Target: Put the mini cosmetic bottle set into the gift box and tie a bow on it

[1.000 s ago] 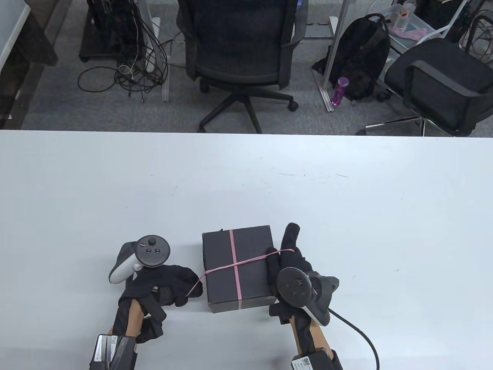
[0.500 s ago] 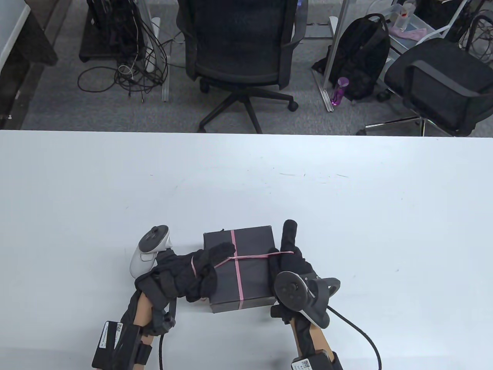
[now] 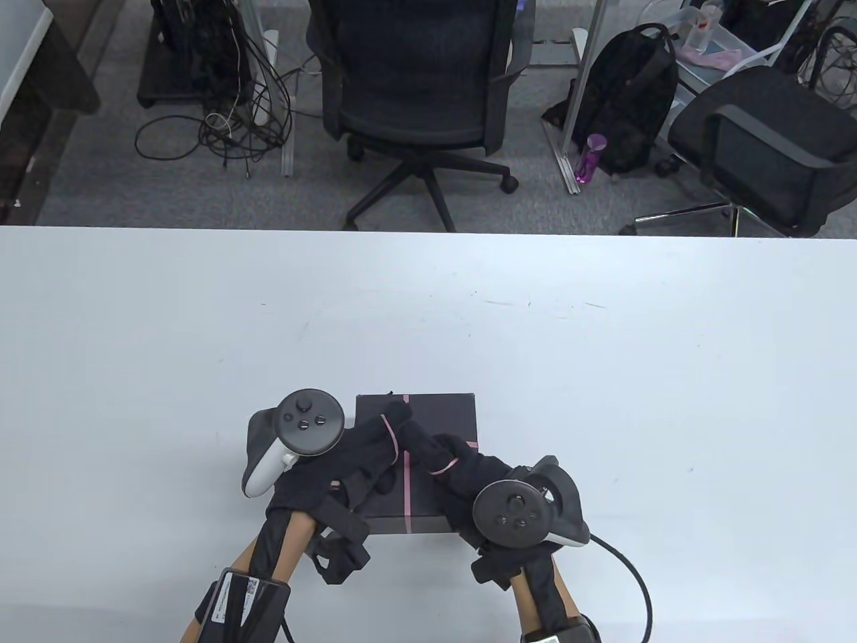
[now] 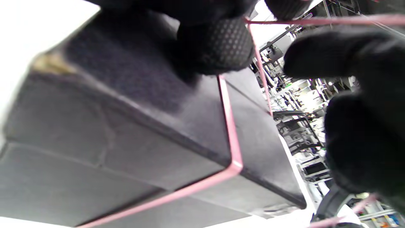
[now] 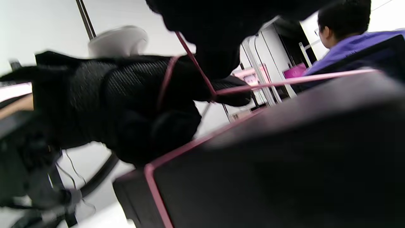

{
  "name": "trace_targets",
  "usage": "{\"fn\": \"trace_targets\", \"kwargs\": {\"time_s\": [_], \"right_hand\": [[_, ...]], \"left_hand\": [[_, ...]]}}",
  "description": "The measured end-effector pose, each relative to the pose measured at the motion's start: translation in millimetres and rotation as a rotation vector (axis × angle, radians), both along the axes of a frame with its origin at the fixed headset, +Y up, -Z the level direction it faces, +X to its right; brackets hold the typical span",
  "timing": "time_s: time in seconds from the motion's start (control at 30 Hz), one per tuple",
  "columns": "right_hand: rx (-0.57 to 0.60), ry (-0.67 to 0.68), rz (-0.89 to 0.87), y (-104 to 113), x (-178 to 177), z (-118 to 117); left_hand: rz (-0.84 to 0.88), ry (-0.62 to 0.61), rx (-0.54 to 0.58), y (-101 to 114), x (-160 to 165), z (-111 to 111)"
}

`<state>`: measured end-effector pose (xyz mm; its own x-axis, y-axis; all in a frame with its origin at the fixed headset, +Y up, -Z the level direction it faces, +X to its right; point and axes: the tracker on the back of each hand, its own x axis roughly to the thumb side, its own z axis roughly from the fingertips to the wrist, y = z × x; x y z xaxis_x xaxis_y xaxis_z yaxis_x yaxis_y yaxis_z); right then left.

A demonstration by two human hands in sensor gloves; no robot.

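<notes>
A black gift box (image 3: 442,416) lies shut near the table's front edge, with a thin pink ribbon (image 3: 406,495) running lengthwise over its lid. Both gloved hands meet above the lid. My left hand (image 3: 383,443) reaches in from the left, with the ribbon looped over its fingers. From the right, my right hand (image 3: 460,463) has another stretch of ribbon across its fingers. In the right wrist view the ribbon (image 5: 284,81) runs taut from my right fingers (image 5: 215,47) past the left hand (image 5: 126,104), above the box (image 5: 284,158). The left wrist view shows the box corner (image 4: 126,126) under the ribbon (image 4: 232,152). No bottles are in view.
The white table (image 3: 602,368) stretches far and wide around the box. A cable (image 3: 633,579) trails from my right wrist. Beyond the far edge stand an office chair (image 3: 415,80), a backpack (image 3: 629,100) and a second chair (image 3: 763,140). A person in purple (image 5: 348,38) sits in the background.
My left hand came from the box's left side up onto the lid, carrying its ribbon end. My right hand swung left from the box's right side, so both now meet over the middle.
</notes>
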<state>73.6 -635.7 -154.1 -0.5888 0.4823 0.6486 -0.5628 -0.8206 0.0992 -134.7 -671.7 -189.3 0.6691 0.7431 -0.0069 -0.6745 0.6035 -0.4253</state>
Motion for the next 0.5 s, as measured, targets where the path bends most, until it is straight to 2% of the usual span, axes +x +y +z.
{"fn": "trace_targets", "kwargs": {"time_s": [0.1,0.17,0.2,0.23,0.3,0.33,0.43,0.5], "right_hand": [[0.085,-0.114,-0.034,5.8,-1.8,-0.3],[0.173,-0.274,-0.054,6.6,-0.3,-1.5],[0.141,-0.273,-0.016,6.6,-0.1,-5.1],[0.046,-0.255,0.011,3.3,-1.1,-9.3],[-0.07,-0.232,0.001,-3.1,-4.9,-14.8],[-0.098,-0.233,0.013,-6.5,-7.1,-16.8],[-0.092,-0.261,0.072,-10.3,-12.3,-19.5],[-0.105,-0.273,0.058,-10.7,-13.9,-19.7]], "left_hand": [[-0.047,0.006,0.055,2.3,3.1,4.2],[-0.061,0.0,0.084,3.9,4.1,8.0],[-0.076,0.006,0.099,4.3,4.7,9.5],[-0.109,0.011,0.128,4.7,5.8,11.2],[-0.183,0.01,0.186,3.4,9.3,13.9],[-0.212,0.017,0.234,3.7,12.2,16.5],[-0.303,0.007,0.327,3.6,19.3,22.8],[-0.311,0.008,0.333,3.3,19.6,23.9]]}}
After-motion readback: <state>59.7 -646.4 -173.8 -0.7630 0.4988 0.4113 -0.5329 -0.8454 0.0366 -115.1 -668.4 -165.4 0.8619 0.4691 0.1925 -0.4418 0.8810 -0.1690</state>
